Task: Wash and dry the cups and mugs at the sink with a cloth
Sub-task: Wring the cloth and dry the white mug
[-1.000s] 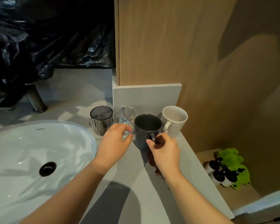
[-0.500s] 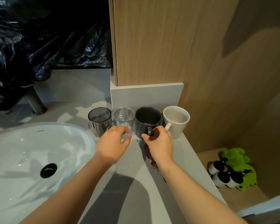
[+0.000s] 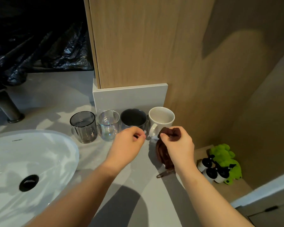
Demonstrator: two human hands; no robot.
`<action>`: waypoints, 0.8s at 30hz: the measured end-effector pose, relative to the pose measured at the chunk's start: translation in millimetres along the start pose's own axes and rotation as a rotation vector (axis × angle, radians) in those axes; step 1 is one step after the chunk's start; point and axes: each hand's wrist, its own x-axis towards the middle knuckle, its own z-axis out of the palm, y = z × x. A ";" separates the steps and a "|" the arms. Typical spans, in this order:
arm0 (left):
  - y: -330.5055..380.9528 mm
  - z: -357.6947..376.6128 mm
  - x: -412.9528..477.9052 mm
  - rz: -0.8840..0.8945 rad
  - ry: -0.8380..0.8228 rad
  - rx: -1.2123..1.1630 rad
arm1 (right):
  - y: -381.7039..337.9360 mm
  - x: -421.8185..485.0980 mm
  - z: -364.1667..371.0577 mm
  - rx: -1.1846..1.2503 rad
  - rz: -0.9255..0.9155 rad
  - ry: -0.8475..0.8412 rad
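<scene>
Four vessels stand in a row along the back edge of the counter (image 3: 121, 181), against the low grey upstand. From the left they are a smoky tumbler (image 3: 83, 126), a clear iridescent glass (image 3: 108, 125), a dark grey mug (image 3: 133, 117) and a white mug (image 3: 161, 119), each just beside the next and all upright. The white mug's handle points towards you.

Your left hand (image 3: 126, 145) hovers just in front of the dark grey mug with its fingers curled in towards the thumb. The hand hides the mug's near side, so you cannot tell whether it pinches anything there.

Your right hand (image 3: 179, 145) is near the counter's right edge, in front of the white mug. It grips a bunched brown cloth (image 3: 162, 153), with a wad poking up above the knuckles and the rest hanging down to the counter.

The white basin (image 3: 62, 145) is set into the counter's left side, with the tap's base (image 3: 10, 110) behind it.
</scene>
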 end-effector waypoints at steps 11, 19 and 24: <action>34.0 62.1 37.0 -0.415 -0.129 -0.172 | 19.5 3.1 -10.1 -0.002 0.102 -0.014; 28.4 69.0 25.1 -0.404 -0.227 -0.322 | 24.9 -3.2 -15.7 0.100 0.140 -0.009; 19.3 53.8 -1.1 -0.415 -0.275 -0.449 | 26.8 -20.7 -18.0 0.236 0.172 0.036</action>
